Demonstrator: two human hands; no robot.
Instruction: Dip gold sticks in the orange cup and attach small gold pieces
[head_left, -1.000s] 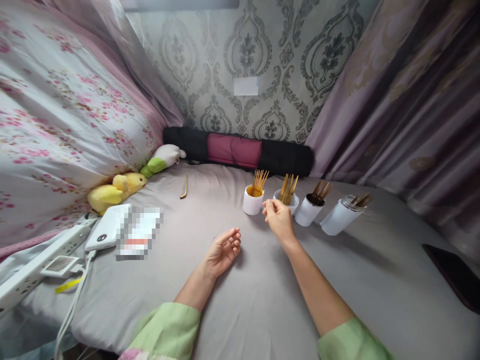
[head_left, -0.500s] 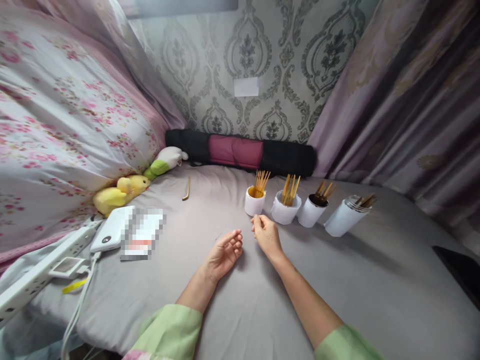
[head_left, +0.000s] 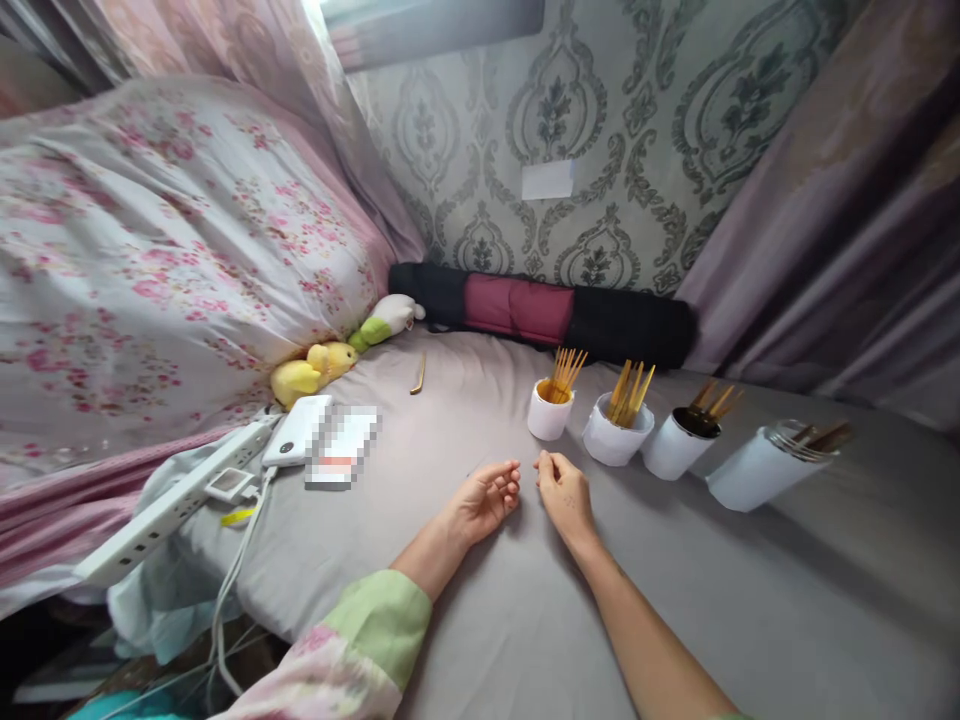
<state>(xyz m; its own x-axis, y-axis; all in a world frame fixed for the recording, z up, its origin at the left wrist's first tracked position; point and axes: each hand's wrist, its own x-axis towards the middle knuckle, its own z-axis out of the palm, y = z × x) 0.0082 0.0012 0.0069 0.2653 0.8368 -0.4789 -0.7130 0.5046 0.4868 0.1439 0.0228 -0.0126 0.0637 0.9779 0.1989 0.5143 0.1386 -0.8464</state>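
Observation:
My left hand (head_left: 486, 502) rests palm up on the grey sheet, its fingers loosely curled with nothing in them. Just right of it, my right hand (head_left: 564, 497) is closed with the knuckles up; nothing sticks out of its fingers. Beyond the hands stands a white-wrapped cup (head_left: 550, 418) of thin wooden sticks (head_left: 566, 375). To its right come a wider white cup (head_left: 616, 440) with golden sticks (head_left: 628, 393), a dark-lined white cup (head_left: 675, 452) with brown sticks, and a tilted-looking, paper-wrapped jar (head_left: 754, 475) holding darker sticks. Neither hand touches a container.
A small bent golden stick (head_left: 418, 375) lies at the back left. Further left are a power bank (head_left: 298, 430), a blurred white packet (head_left: 352, 440), a power strip (head_left: 180, 510) with cables and plush toys (head_left: 311, 375). A black-and-maroon roll (head_left: 517, 306) lies along the wall.
The view has swung left, so everything appears further right. Both hands keep nearly the same pose on the sheet; the containers and sticks stay as they were.

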